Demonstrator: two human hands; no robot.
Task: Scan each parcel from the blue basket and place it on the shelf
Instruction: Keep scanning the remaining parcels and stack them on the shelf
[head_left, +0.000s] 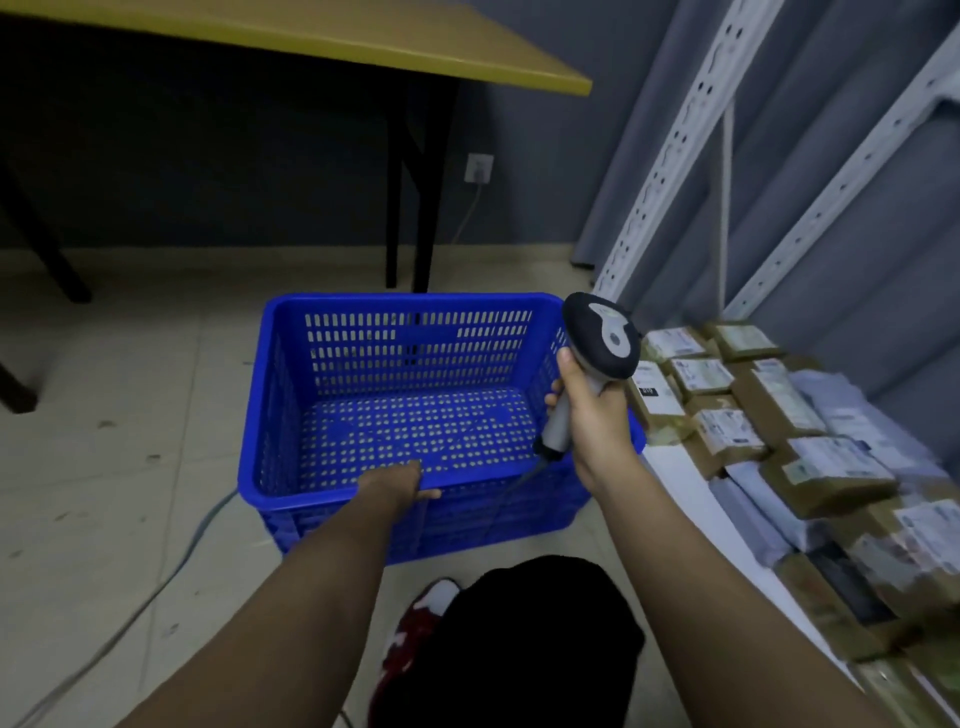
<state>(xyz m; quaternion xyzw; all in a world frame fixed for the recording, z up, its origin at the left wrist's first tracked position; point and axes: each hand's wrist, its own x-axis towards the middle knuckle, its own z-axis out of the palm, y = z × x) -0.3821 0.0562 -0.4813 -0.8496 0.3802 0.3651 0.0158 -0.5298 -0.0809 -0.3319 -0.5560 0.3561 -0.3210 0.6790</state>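
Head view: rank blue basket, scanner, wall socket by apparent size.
1. blue basket
2. scanner, gripped in the right hand
3. wall socket, though it sits farther away, so it may look smaller.

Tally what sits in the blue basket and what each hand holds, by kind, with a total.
Parcels in the blue basket: 0
Scanners: 1, the scanner gripped by the right hand
Baskets held: 1, its near rim gripped by the left hand
Total: 2

Parcels on the shelf lie stacked and blurred, so their number cannot be told.
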